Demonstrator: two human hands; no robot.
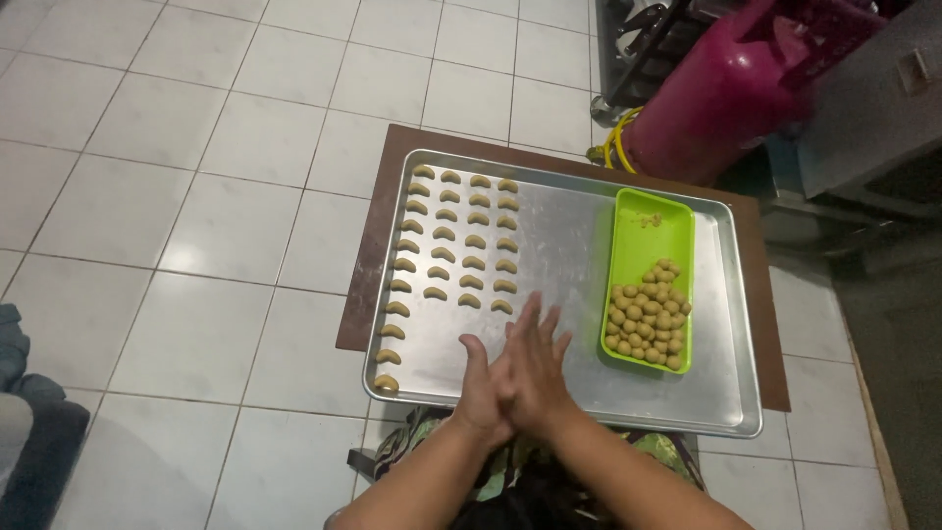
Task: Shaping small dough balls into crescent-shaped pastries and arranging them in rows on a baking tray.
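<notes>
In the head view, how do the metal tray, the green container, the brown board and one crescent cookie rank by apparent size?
1. brown board, partly hidden under the tray
2. metal tray
3. green container
4. crescent cookie

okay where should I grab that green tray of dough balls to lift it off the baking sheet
Take the green tray by its two long rims, near the heaped end. The dough balls crowd the end nearest the hands, so gripping the bare far end alone would likely tip it.

Hidden between my palms

My right hand (535, 368) covers my left hand (483, 393); whatever lies between them stays unseen.
</notes>
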